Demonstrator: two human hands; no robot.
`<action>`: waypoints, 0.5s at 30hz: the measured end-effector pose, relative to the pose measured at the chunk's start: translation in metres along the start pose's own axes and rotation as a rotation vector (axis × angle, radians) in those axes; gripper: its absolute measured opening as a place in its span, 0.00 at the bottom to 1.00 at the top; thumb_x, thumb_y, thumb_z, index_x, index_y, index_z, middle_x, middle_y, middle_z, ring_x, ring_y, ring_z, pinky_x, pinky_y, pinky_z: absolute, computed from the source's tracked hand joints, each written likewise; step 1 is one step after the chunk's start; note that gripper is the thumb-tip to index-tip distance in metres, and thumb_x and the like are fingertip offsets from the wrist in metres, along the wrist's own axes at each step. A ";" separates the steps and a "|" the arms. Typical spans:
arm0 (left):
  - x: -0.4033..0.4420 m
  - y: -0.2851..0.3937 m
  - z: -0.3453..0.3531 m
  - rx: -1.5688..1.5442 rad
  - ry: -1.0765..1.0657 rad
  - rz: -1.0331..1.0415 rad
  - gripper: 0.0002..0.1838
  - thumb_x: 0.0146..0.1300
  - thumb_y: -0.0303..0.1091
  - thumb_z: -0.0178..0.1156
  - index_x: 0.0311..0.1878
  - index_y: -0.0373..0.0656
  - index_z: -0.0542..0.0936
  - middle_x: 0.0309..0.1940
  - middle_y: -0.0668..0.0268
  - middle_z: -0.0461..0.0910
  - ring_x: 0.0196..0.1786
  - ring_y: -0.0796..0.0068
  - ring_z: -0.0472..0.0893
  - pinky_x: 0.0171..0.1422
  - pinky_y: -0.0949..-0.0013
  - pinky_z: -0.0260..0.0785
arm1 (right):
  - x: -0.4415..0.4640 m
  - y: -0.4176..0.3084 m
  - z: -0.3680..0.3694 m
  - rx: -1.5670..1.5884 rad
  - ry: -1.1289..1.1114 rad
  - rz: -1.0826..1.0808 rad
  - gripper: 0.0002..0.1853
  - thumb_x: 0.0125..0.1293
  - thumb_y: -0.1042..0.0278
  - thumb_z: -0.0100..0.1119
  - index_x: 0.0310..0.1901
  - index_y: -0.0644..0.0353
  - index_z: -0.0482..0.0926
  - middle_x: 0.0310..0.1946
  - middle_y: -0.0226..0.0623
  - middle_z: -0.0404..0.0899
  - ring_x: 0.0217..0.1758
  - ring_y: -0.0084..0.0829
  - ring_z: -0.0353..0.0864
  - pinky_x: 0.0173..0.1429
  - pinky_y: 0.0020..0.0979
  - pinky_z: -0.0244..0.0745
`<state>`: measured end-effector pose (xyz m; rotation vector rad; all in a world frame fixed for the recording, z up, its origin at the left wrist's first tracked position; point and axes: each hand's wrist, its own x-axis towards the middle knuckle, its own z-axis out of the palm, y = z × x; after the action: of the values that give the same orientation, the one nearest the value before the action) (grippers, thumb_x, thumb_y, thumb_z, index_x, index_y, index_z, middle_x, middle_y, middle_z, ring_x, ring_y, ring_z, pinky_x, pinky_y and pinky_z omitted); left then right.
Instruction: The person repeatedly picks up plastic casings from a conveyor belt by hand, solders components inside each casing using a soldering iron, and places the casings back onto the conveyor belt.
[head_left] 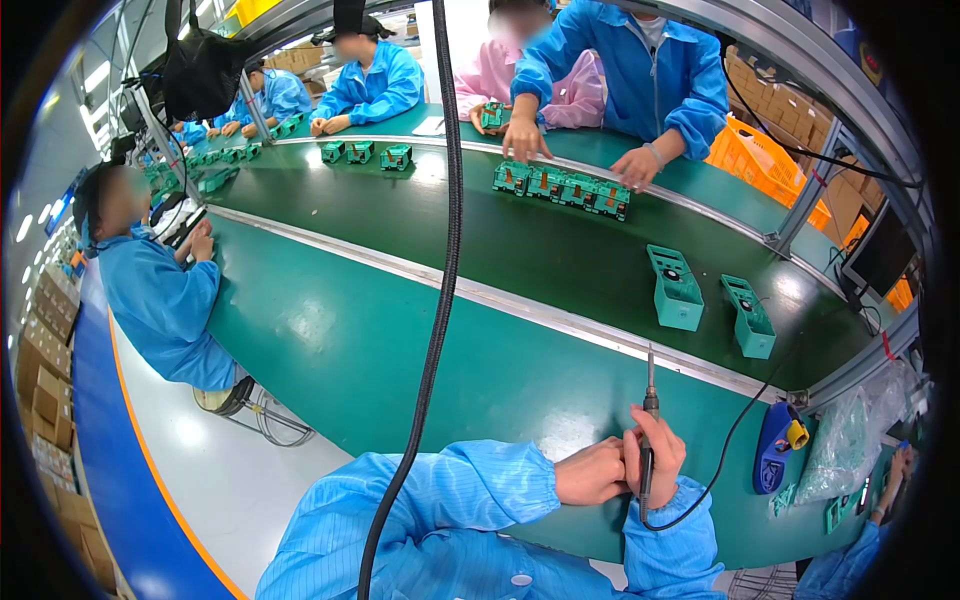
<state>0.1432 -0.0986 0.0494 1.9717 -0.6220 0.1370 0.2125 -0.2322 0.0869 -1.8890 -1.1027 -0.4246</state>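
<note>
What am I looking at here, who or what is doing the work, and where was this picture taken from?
There's no machine working here: a person wears a head camera looking forward and down. Their right hand holds a pen-like tool on a cord, tip up; the left hand rests against it. On the green bench sit a blue-and-yellow holder and a clear plastic bag. Beyond, two open green housings lie on a darker strip, where a co-worker reaches for green units.

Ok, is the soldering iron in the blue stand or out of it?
Out: the right hand holds the soldering iron, its tip pointing away from the body, well apart from the blue stand.
</note>
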 end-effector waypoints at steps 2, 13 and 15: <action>0.000 0.000 0.000 -0.005 -0.005 0.001 0.10 0.57 0.28 0.66 0.43 0.42 0.86 0.46 0.53 0.83 0.58 0.44 0.75 0.69 0.49 0.66 | 0.000 0.000 0.000 0.001 0.006 -0.002 0.20 0.53 0.83 0.65 0.50 0.66 0.81 0.30 0.45 0.82 0.26 0.40 0.83 0.30 0.35 0.77; 0.000 -0.005 0.004 -0.013 -0.028 -0.002 0.11 0.57 0.27 0.65 0.44 0.42 0.85 0.48 0.53 0.83 0.59 0.45 0.74 0.72 0.48 0.62 | 0.000 0.001 0.000 0.004 0.010 0.006 0.20 0.53 0.82 0.65 0.50 0.65 0.82 0.27 0.44 0.80 0.24 0.40 0.82 0.29 0.35 0.77; 0.000 -0.005 0.004 -0.012 -0.027 0.000 0.11 0.57 0.27 0.65 0.44 0.42 0.85 0.48 0.53 0.83 0.59 0.45 0.74 0.72 0.48 0.62 | 0.001 -0.001 0.000 0.003 0.008 0.008 0.20 0.53 0.82 0.65 0.51 0.65 0.82 0.27 0.44 0.80 0.24 0.40 0.82 0.29 0.35 0.77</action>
<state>0.1448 -0.1001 0.0439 1.9648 -0.6391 0.1062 0.2122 -0.2317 0.0879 -1.8871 -1.0898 -0.4261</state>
